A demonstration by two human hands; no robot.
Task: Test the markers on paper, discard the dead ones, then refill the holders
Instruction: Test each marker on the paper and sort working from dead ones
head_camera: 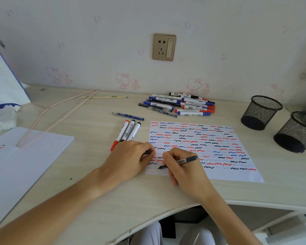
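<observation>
Right hand [182,169] pinching black marker [178,162], tip down on test paper [228,170] at 6 o'clock of desk [99,183]. Left hand [129,160] curled round black cap [147,152] at sheet's 9 o'clock edge. Marker pile [179,104] at 12; mesh holders [261,112] at 3.

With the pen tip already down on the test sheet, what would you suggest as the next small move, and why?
Probably draw a short squiggle: the right hand holds the black pen with its tip on a bare spot at the test sheet's lower left, while the left hand holds its cap.
</observation>
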